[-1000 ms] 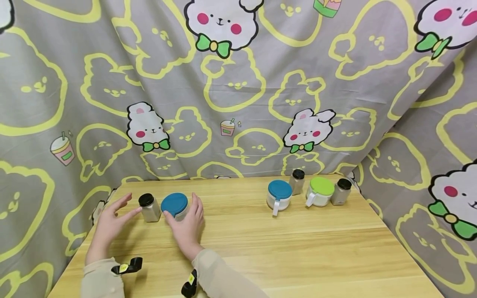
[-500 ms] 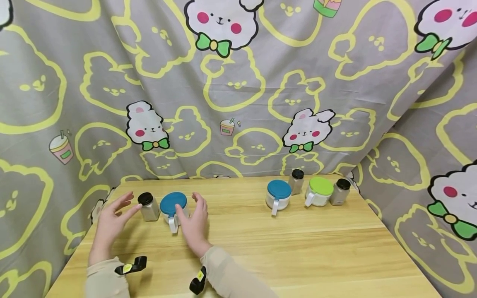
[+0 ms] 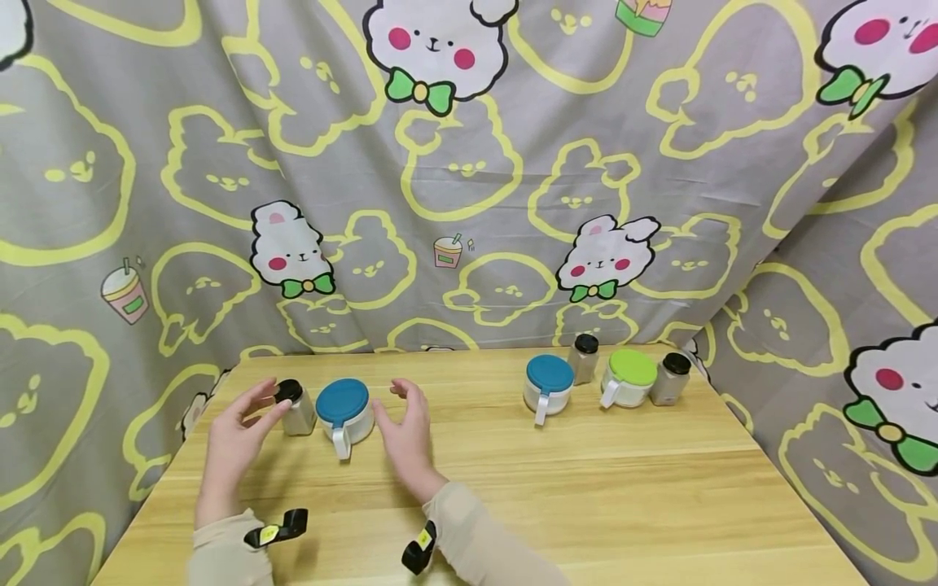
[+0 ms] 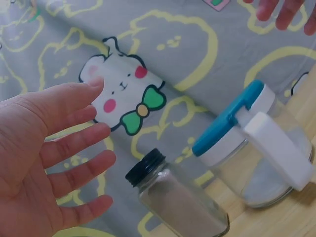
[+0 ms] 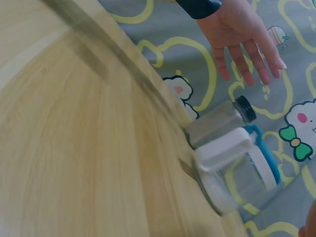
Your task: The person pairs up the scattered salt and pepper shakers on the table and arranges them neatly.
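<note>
My left hand [image 3: 236, 435] is at the left of a small glass jar [image 3: 299, 417] with a black lid and greyish-brown contents. In the left wrist view a gap separates its loosely spread fingers [image 4: 84, 170] from this jar. Just right of it stands a clear glass seasoning pot [image 3: 344, 411] with a blue lid and a white handle turned toward me. White contents show in the bottom of the pot. To the pot's right is my right hand [image 3: 410, 439], its fingers loosely bent and holding nothing. Both containers stand upright on the wooden table.
Farther right on the table [image 3: 586, 488] stand another blue-lidded pot [image 3: 549, 387], a black-lidded jar [image 3: 584, 360], a green-lidded pot [image 3: 630, 378] and one more black-lidded jar [image 3: 670, 380]. A patterned grey curtain [image 3: 498, 195] hangs behind the table.
My right hand has come away from the blue-lidded pot to the right, and the pot's handle now faces the front. My left hand has shifted slightly right beside the jar.
</note>
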`<state>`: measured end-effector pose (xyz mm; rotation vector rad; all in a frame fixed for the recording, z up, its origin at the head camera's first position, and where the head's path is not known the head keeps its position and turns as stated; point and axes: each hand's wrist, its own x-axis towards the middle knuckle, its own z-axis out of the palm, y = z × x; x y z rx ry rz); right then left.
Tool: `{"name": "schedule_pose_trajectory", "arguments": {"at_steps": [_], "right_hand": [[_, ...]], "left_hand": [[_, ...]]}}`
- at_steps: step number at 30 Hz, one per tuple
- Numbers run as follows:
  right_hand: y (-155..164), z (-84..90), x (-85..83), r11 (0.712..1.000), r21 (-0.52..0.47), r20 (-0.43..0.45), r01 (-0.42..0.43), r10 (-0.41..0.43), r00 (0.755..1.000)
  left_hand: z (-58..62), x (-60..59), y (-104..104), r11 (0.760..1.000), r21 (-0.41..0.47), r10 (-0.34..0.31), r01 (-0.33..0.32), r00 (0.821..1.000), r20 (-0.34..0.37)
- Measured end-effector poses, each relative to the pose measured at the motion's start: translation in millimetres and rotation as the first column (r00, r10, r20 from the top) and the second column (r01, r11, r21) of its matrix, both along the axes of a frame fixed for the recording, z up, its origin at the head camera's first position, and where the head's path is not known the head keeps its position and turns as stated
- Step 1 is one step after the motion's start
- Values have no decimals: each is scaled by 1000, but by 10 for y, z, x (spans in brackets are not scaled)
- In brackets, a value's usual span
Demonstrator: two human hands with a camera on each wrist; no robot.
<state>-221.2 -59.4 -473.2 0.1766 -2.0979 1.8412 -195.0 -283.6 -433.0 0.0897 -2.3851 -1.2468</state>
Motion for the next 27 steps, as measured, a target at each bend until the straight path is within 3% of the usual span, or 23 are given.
{"name": "schedule_pose_trajectory", "arguments": {"at_steps": [9,14,27], "right_hand": [[265,79,26,1000,17,-76,4,-3,997],[404,73,32,999,39,-65,4,-1,998],[780,108,98,990,141,-60,13,-5,998]], "left_hand": [[13,24,128,999,46,-7,7,1000,-2],[23,31,211,997,78,-6,7,1000,-6],[80,-4,456,999,35,-24,25,1000,-5]]}}
